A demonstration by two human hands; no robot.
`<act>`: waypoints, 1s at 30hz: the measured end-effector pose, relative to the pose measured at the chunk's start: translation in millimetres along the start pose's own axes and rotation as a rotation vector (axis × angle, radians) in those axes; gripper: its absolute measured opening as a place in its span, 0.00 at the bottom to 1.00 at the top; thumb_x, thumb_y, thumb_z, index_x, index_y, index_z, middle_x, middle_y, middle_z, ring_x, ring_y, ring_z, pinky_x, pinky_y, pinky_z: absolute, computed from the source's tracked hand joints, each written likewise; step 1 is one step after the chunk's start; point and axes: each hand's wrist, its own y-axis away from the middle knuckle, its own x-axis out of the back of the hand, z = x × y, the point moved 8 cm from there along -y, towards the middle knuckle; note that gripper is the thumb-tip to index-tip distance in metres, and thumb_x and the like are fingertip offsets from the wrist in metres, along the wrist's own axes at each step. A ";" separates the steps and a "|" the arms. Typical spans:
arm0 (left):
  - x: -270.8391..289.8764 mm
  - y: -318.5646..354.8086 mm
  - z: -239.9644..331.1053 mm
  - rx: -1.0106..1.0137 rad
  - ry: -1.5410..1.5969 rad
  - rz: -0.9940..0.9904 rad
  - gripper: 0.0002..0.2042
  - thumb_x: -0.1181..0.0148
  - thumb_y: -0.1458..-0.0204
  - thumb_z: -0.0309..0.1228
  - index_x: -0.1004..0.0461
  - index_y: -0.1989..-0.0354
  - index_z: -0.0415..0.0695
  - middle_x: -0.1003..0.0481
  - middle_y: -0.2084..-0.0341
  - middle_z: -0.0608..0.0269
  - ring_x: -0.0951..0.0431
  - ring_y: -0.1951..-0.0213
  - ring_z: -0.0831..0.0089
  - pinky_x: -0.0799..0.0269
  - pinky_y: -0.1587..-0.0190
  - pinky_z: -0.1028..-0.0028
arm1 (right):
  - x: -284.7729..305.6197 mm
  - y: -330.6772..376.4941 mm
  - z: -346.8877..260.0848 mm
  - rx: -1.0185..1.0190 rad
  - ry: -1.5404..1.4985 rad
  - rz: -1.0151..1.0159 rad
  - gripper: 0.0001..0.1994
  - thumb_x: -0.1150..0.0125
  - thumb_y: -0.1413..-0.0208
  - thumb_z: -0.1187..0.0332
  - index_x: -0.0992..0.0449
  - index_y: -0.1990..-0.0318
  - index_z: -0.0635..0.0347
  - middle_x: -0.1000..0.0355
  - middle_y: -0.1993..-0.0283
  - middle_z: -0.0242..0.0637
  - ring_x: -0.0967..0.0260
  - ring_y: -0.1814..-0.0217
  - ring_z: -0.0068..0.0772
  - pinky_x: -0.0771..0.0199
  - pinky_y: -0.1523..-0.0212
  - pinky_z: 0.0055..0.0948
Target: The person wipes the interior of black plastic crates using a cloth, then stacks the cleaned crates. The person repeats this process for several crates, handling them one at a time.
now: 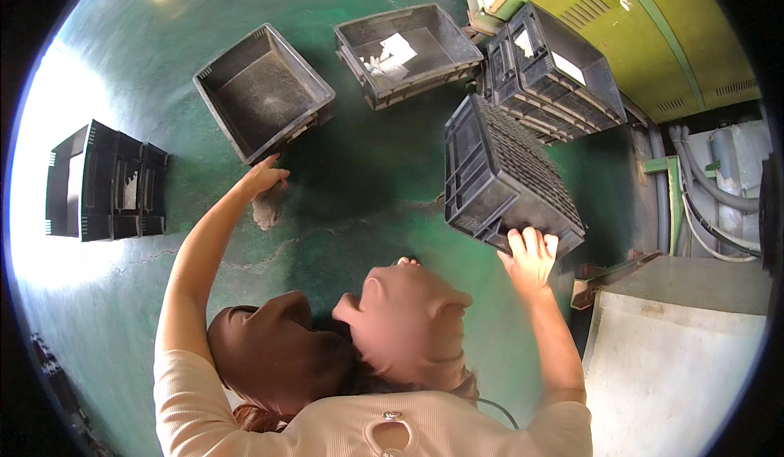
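Note:
My right hand point(531, 259) is closed over the near edge of a grey plastic crate point(474, 181). That crate is tilted and packed with rows of dark ridged pieces point(531, 151). My left hand point(265, 178) reaches out on the left, fingers apart, at the near corner of a bare black crate point(265, 102). Whether its fingertips touch that crate I cannot tell. Directly below this hand is a crumpled grey, cloth-like thing point(267, 211); whether it lies on the floor or hangs from the hand is unclear.
A shallow crate point(441, 28) with white papers stands at the back, beside stacked crates point(563, 81). More stacked black crates point(114, 183) stand at far left. Yellow-green cabinets point(653, 32), pipes point(719, 187) and a pale metal box point(674, 359) line the right side. The green floor point(343, 236) is cracked.

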 end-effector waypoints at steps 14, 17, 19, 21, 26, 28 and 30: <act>50.4 21.8 -10.3 0.078 -0.027 -0.053 0.20 0.48 0.46 0.40 0.30 0.49 0.41 0.25 0.61 0.60 0.29 0.58 0.74 0.33 0.56 0.71 | -34.5 -18.0 -0.4 0.102 -0.050 -0.029 0.26 0.26 0.78 0.61 0.30 0.65 0.49 0.37 0.68 0.32 0.34 0.68 0.34 0.36 0.66 0.35; 89.3 74.6 42.5 -0.196 0.096 0.075 0.17 0.50 0.46 0.36 0.28 0.51 0.40 0.26 0.60 0.62 0.29 0.59 0.74 0.33 0.58 0.71 | 11.1 -59.4 11.9 -0.084 -0.213 0.139 0.23 0.25 0.74 0.65 0.29 0.65 0.54 0.34 0.67 0.34 0.33 0.70 0.38 0.31 0.70 0.36; 116.3 99.2 43.8 -0.157 0.821 -0.194 0.15 0.52 0.48 0.31 0.28 0.53 0.40 0.26 0.60 0.65 0.30 0.57 0.70 0.33 0.57 0.70 | 36.6 -78.6 18.1 -0.301 -0.501 0.182 0.20 0.27 0.69 0.67 0.30 0.66 0.58 0.34 0.72 0.34 0.36 0.76 0.30 0.33 0.72 0.29; 135.7 113.0 41.0 -0.282 0.544 -0.063 0.14 0.55 0.50 0.26 0.27 0.56 0.40 0.25 0.63 0.65 0.28 0.59 0.70 0.33 0.54 0.71 | 31.0 -89.1 33.0 -0.451 -0.696 0.082 0.17 0.28 0.64 0.69 0.32 0.68 0.60 0.36 0.77 0.30 0.41 0.77 0.21 0.37 0.73 0.23; 164.3 154.6 58.1 -0.336 0.030 0.267 0.15 0.55 0.47 0.20 0.26 0.54 0.41 0.24 0.64 0.65 0.27 0.57 0.77 0.35 0.51 0.75 | -91.3 -90.6 19.3 -0.831 -1.498 -0.147 0.12 0.34 0.57 0.66 0.30 0.69 0.59 0.32 0.68 0.29 0.37 0.67 0.20 0.38 0.64 0.20; 179.6 167.7 58.9 -0.374 0.045 0.365 0.15 0.53 0.47 0.20 0.25 0.53 0.44 0.23 0.63 0.61 0.25 0.61 0.77 0.32 0.53 0.77 | -153.8 -78.7 -8.2 -1.017 -1.527 -0.323 0.17 0.38 0.56 0.61 0.24 0.61 0.63 0.28 0.63 0.34 0.33 0.61 0.28 0.37 0.54 0.26; 190.0 183.4 77.3 -0.434 -0.250 0.511 0.15 0.53 0.47 0.20 0.25 0.53 0.44 0.23 0.63 0.61 0.24 0.62 0.76 0.32 0.54 0.77 | -243.7 -69.6 -26.4 -1.017 -1.679 -0.402 0.20 0.38 0.57 0.59 0.23 0.57 0.64 0.26 0.61 0.36 0.32 0.58 0.28 0.36 0.53 0.25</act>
